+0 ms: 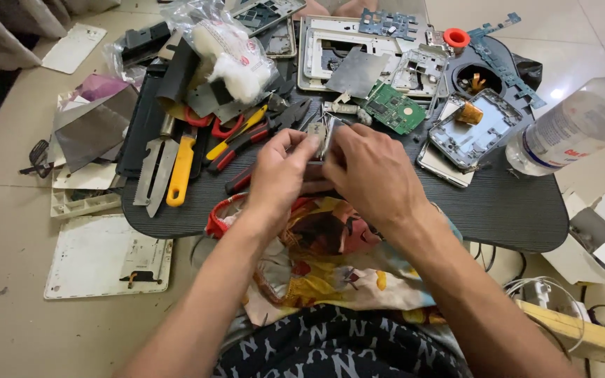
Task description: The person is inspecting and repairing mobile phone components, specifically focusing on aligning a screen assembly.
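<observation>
My left hand [279, 175] and my right hand [372, 171] meet over the front middle of a small dark table [512, 210]. Together they pinch a small silvery metal part [323, 133] between the fingertips; most of it is hidden by my fingers. Just behind my hands lie red-handled pliers [246, 136] and a green circuit board [395, 108]. A colourful patterned cloth [330, 259] covers my lap under my wrists.
A yellow-handled blade tool [180, 168] and metal strips lie at the table's left. A phone frame [470, 129], a bag of white wadding [236, 59] and a clear plastic bottle [568, 129] stand around. A white panel [106, 255] lies on the floor at left.
</observation>
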